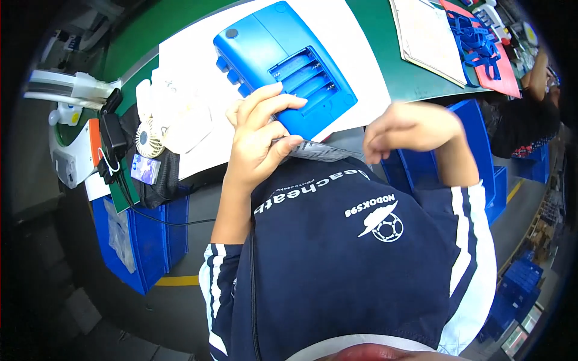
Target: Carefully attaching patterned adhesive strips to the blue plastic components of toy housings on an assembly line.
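Observation:
A blue plastic device [256, 57] lies tilted on a white sheet, with its open battery compartment [306, 78] facing up. The compartment's slots show metal contacts and no batteries. My left hand [259, 129] is at the device's near left corner, its fingers over the casing. Its thumb presses on a grey printed strip [325, 151], which stretches to the right below the device. My right hand [415, 127] hovers to the right, apart from the device, with bent fingers. Motion blurs those fingertips, so whether they pinch anything is unclear.
Left on the green table [415, 78] are a small white fan [147, 138], a black adapter [112, 133] with cables and a purple box [145, 169]. Papers [427, 42] and blue straps [475, 39] lie at right. Blue bins [141, 240] flank me; another person [524, 120] is at far right.

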A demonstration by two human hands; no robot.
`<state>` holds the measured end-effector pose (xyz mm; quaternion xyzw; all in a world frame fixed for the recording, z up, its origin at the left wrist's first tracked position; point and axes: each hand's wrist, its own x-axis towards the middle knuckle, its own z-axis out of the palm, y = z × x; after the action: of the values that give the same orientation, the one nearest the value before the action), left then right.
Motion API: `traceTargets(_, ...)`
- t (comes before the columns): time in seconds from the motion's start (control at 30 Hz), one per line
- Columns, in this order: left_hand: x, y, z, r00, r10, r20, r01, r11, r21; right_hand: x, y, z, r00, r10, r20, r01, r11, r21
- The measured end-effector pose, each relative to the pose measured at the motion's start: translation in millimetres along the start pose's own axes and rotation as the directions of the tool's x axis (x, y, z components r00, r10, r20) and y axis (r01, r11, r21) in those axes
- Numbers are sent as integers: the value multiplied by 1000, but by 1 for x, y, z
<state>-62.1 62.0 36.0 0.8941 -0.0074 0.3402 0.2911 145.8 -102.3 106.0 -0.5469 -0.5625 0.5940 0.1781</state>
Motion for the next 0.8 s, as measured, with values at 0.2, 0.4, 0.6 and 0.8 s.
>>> traceTargets(0.2, 9, 0, 5, 1000, 18, 4, -17, 999, -48, 67, 70, 86, 911, -138, -389, 167, 985, 41)
traceTargets(0.4, 5, -2, 10, 998, 18, -64, -21, 999, -38, 146, 86, 99, 911, -353, -215, 395, 896, 202)
traceTargets(0.6, 2, 0, 7, 999, 0, -38, -3, 998, -55, 182, 82, 115, 534, -726, -434, 806, 592, 2)
traceTargets(0.8, 1, -2, 8, 997, 33, -64, -36, 998, -43, 176, 87, 102, 822, -525, -221, 551, 831, 75)
